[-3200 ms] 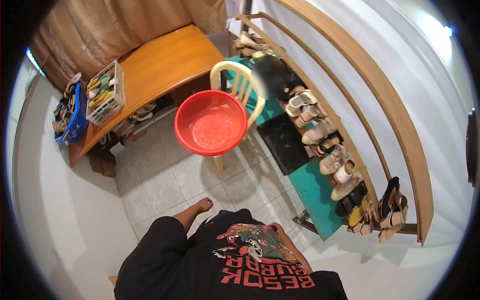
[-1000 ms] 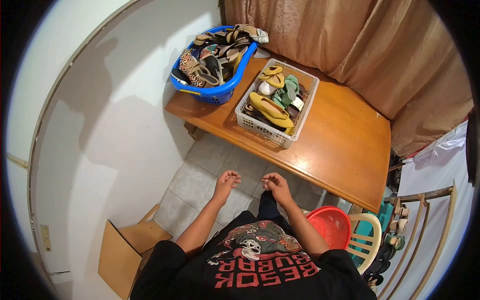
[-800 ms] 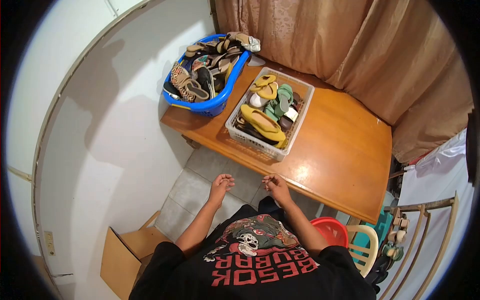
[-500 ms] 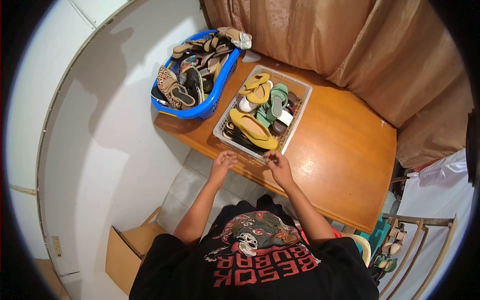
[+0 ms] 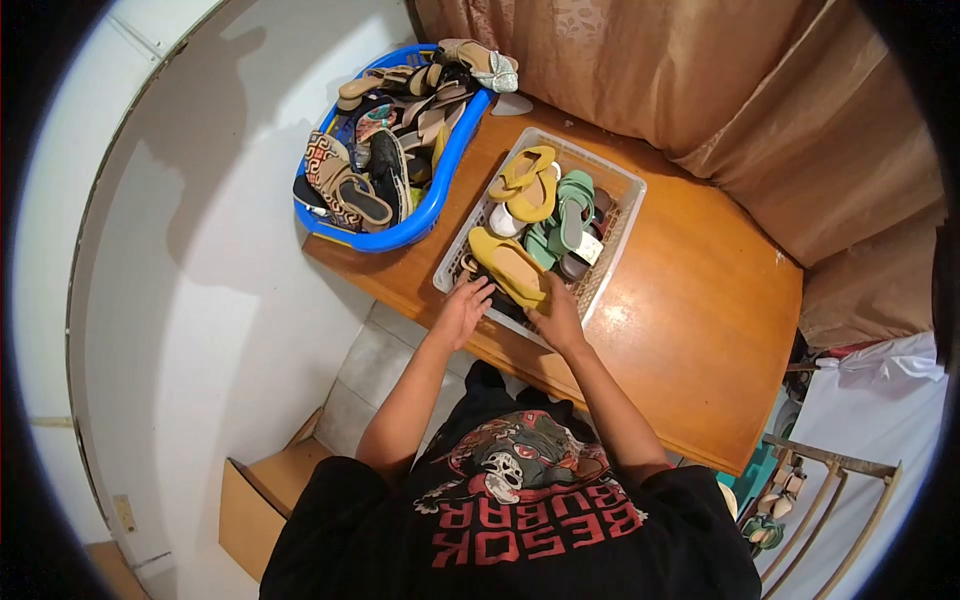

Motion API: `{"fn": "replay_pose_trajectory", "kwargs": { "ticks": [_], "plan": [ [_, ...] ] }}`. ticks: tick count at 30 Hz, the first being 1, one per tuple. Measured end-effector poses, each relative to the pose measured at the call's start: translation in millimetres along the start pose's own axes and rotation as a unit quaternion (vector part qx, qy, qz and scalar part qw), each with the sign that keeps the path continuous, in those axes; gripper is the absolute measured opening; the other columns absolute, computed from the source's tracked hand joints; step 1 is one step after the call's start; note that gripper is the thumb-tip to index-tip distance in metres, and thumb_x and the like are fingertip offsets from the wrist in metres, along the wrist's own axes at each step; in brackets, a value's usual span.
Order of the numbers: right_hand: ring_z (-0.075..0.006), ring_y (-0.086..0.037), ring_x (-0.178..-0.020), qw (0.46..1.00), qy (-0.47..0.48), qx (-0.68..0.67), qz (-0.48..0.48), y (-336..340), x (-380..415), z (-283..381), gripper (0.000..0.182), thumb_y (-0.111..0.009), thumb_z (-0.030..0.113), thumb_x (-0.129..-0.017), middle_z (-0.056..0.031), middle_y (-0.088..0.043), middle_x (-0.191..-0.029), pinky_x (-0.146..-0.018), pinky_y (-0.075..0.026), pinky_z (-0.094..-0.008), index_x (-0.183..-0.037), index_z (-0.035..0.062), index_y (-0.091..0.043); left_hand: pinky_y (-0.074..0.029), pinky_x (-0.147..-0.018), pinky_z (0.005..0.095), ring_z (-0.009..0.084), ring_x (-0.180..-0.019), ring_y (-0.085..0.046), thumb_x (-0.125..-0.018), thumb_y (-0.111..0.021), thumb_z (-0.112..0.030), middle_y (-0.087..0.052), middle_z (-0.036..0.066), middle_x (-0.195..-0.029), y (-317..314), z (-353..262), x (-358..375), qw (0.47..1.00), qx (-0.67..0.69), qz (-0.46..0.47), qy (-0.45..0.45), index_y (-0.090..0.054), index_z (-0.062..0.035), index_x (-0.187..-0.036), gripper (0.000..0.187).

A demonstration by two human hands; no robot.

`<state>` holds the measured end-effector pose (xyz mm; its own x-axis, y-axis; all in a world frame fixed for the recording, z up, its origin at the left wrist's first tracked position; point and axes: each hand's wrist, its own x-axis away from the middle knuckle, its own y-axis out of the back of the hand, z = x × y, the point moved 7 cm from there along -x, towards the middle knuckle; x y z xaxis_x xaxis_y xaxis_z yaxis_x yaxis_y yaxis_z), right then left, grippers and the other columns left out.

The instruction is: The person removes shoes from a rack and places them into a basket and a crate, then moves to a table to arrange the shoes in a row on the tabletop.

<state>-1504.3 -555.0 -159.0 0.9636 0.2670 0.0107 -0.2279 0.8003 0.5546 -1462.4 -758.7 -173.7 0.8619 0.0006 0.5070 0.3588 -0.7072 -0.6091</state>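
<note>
A white plastic basket (image 5: 634, 200) holds several shoes on the wooden table. The yellow flat shoe (image 5: 512, 268) lies at its near side, over dark footwear that is mostly hidden. My right hand (image 5: 562, 322) has its thumb and fingers around the right end of this shoe. At the basket's near left corner is my left hand (image 5: 464, 314), fingers stretched and apart, beside the shoe and holding nothing. Farther back in the basket are another pair of yellow shoes (image 5: 530, 184), green sandals (image 5: 566, 222) and a white shoe (image 5: 505, 220).
A blue laundry basket (image 5: 432, 205) heaped with shoes stands at the table's left end. Brown curtains (image 5: 660, 80) hang behind the wooden table (image 5: 700, 310). A cardboard box (image 5: 250, 515) is on the floor at left, and a rack (image 5: 835, 520) stands at lower right.
Both hands have moved forward from the basket's near edge to the shoes. My right hand has closed around the end of the yellow flat shoe. The view has shifted slightly.
</note>
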Motion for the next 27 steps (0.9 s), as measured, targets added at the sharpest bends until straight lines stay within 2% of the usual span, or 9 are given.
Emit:
{"fn": "replay_pose_trajectory", "kwargs": {
  "ticks": [2, 5, 7, 10, 14, 18, 22, 24, 27],
  "plan": [
    [-0.0433, -0.047, -0.122, 0.998, -0.031, 0.051, 0.008, -6, -3, 0, 0.082, -0.081, 0.018, -0.072, -0.0240, -0.049, -0.132, -0.106, -0.038, -0.0478, -0.139, 0.0006, -0.037, -0.034, -0.111, 0.0417, 0.0314, -0.139, -0.037, -0.095, -0.057, -0.021, -0.028, 0.019, -0.155, -5, 7, -11, 0.998, -0.041, 0.027, 0.034, 0.008, -0.0055, -0.156, 0.090],
    [-0.0422, -0.049, -0.119, 0.993, -0.053, 0.101, 0.001, -7, -7, 4, 0.085, -0.084, 0.021, -0.069, -0.0227, -0.051, -0.130, -0.103, -0.040, -0.0479, -0.139, 0.0038, -0.038, -0.035, -0.111, 0.0430, 0.0323, -0.139, -0.036, -0.094, -0.058, -0.022, -0.025, 0.019, -0.156, -11, 11, -24, 0.994, -0.052, 0.055, 0.076, 0.007, -0.0060, -0.156, 0.091],
    [-0.0429, -0.049, -0.119, 0.992, -0.051, 0.115, 0.006, -7, -9, 9, 0.089, -0.085, 0.022, -0.068, -0.0229, -0.050, -0.131, -0.103, -0.041, -0.0480, -0.140, 0.0035, -0.036, -0.038, -0.109, 0.0444, 0.0326, -0.136, -0.038, -0.093, -0.060, -0.023, -0.030, 0.018, -0.151, -8, 8, -32, 0.993, -0.047, 0.055, 0.090, -0.001, -0.0067, -0.156, 0.088],
    [-0.0413, -0.052, -0.120, 0.991, -0.068, 0.116, -0.007, -6, -9, 10, 0.090, -0.086, 0.021, -0.065, -0.0238, -0.053, -0.130, -0.103, -0.043, -0.0451, -0.139, 0.0013, -0.038, -0.041, -0.107, 0.0467, 0.0322, -0.132, -0.042, -0.092, -0.061, -0.025, -0.035, 0.017, -0.141, -6, 4, -40, 0.985, -0.049, 0.078, 0.144, -0.029, -0.0065, -0.143, 0.064],
    [-0.0381, -0.057, -0.117, 0.992, -0.082, 0.089, -0.028, 3, -13, 18, 0.084, -0.086, 0.020, -0.062, -0.0237, -0.059, -0.125, -0.102, -0.045, -0.0418, -0.133, -0.0014, -0.046, -0.038, -0.108, 0.0498, 0.0349, -0.133, -0.040, -0.092, -0.059, -0.033, -0.037, 0.018, -0.143, 4, 0, -56, 0.974, -0.080, 0.081, 0.194, -0.035, -0.0065, -0.138, 0.058],
    [-0.0380, -0.057, -0.115, 0.994, -0.090, 0.034, -0.059, 5, -8, 15, 0.076, -0.086, 0.021, -0.061, -0.0221, -0.062, -0.119, -0.100, -0.045, -0.0421, -0.126, 0.0004, -0.053, -0.035, -0.108, 0.0522, 0.0366, -0.133, -0.041, -0.091, -0.059, -0.043, -0.035, 0.024, -0.145, 11, -10, -75, 0.973, -0.031, -0.018, 0.228, -0.034, -0.0008, -0.136, 0.066],
    [-0.0358, -0.058, -0.115, 0.991, -0.122, -0.005, -0.062, 13, -1, 19, 0.072, -0.087, 0.022, -0.061, -0.0206, -0.062, -0.119, -0.099, -0.046, -0.0410, -0.122, 0.0011, -0.056, -0.039, -0.105, 0.0521, 0.0380, -0.131, -0.043, -0.092, -0.057, -0.043, -0.036, 0.025, -0.143, 5, -9, -75, 0.963, -0.019, 0.039, 0.265, -0.030, 0.0011, -0.138, 0.069],
    [-0.0338, -0.060, -0.113, 0.993, -0.109, -0.013, -0.048, 19, 2, 32, 0.068, -0.087, 0.023, -0.063, -0.0190, -0.063, -0.118, -0.097, -0.047, -0.0383, -0.120, 0.0024, -0.057, -0.044, -0.101, 0.0506, 0.0365, -0.130, -0.045, -0.093, -0.056, -0.046, -0.040, 0.023, -0.141, 9, -8, -73, 0.965, -0.022, 0.002, 0.260, -0.031, -0.0006, -0.140, 0.070],
    [-0.0302, -0.061, -0.110, 0.992, -0.103, -0.058, -0.042, 22, 15, 26, 0.066, -0.088, 0.021, -0.063, -0.0160, -0.063, -0.115, -0.096, -0.048, -0.0353, -0.118, 0.0036, -0.058, -0.046, -0.100, 0.0494, 0.0338, -0.131, -0.044, -0.093, -0.057, -0.050, -0.045, 0.019, -0.139, 5, -11, -70, 0.960, -0.029, 0.037, 0.275, -0.037, -0.0056, -0.139, 0.068]
  ]
}}
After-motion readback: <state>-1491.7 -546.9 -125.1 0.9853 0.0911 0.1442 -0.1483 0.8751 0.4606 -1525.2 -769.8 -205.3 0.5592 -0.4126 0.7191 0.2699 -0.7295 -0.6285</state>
